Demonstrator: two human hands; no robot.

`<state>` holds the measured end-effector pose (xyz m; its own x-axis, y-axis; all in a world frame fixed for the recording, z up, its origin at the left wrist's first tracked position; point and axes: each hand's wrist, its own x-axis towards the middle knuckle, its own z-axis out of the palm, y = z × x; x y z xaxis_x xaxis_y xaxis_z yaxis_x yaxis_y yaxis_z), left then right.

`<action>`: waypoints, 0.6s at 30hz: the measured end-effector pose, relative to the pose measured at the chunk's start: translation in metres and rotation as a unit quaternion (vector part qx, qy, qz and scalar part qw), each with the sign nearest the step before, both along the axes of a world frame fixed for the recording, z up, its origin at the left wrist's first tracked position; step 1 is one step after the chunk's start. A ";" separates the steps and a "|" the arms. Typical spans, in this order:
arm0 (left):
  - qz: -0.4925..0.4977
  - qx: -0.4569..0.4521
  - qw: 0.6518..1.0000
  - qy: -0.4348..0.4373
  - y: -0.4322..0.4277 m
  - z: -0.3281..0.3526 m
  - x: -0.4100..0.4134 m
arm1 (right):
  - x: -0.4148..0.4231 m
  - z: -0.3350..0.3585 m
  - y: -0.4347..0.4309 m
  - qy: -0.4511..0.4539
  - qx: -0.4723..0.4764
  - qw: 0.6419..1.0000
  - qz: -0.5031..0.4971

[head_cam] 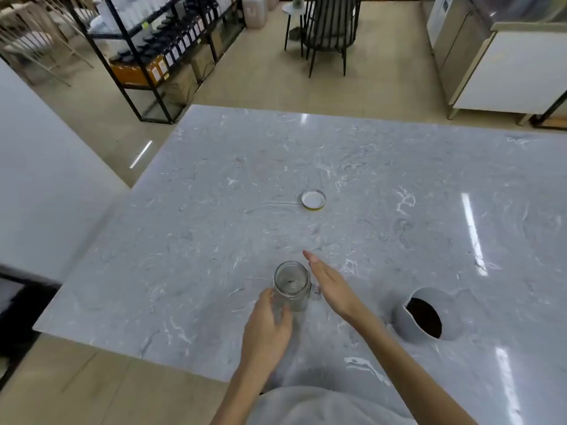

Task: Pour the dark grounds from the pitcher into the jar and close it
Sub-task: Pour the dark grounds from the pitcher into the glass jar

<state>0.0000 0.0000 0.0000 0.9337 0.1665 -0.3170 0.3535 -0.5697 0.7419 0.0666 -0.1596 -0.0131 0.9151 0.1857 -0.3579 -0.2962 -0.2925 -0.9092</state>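
Jar (pixel 291 286) first: it stands upright on the grey marbled counter (pixel 214 210), clear glass, mouth open, close to the counter's near edge and roughly midway along it. We can see only a few dark specks inside; otherwise it looks empty.

Our left hand (pixel 266 328) wraps the near side of the jar, its fingers (pixel 287 315) curled against the glass and the thumb up by the shoulder of the jar, so that hand is grasping it. Our right hand (pixel 329 285) sits just beside the jar on its right, flat and slack, fingers (pixel 313 259) stretched straight out toward the far edge and holding nothing. We cannot tell whether its palm touches the glass or merely comes near it.

The pitcher (pixel 429 314) is to the right of the jar, also near the near edge, well clear of both hands. It is pale grey with a pouring lip, and the dark grounds (pixel 425 317) fill its open mouth, which faces us.

The lid (pixel 313 200) lies around the middle of the counter, well apart from the jar and farther from us. It shows a white face with a thin yellow rim at its near side.

Beyond the far left corner of the counter stands 1 black shelf rack (pixel 159 50) of bottles, and beyond the far edge a dark chair (pixel 329 29) on the tiled floor.
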 end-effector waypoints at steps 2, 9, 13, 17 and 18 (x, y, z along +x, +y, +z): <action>0.013 -0.086 0.996 0.001 -0.004 -0.002 0.002 | -0.002 -0.001 0.009 0.045 0.040 0.998 -0.010; -0.103 -0.214 0.971 0.014 -0.011 -0.007 0.033 | -0.059 -0.016 0.005 0.053 0.072 0.993 -0.080; -0.123 -0.181 0.975 0.029 -0.013 -0.018 0.042 | -0.045 -0.013 -0.015 0.023 0.021 0.985 -0.172; -0.137 -0.194 0.971 -0.028 -0.026 -0.026 0.037 | 0.000 -0.006 -0.023 0.021 0.030 0.988 -0.149; -0.131 -0.186 0.973 -0.034 -0.029 -0.030 0.037 | 0.006 -0.007 -0.019 0.021 0.037 0.990 -0.135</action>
<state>0.0372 -0.0286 -0.0302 0.9495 -0.1936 -0.2469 0.1762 -0.3220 0.9302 0.0724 -0.1790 -0.0197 0.9191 -0.0375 -0.3922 -0.3937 -0.1309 -0.9099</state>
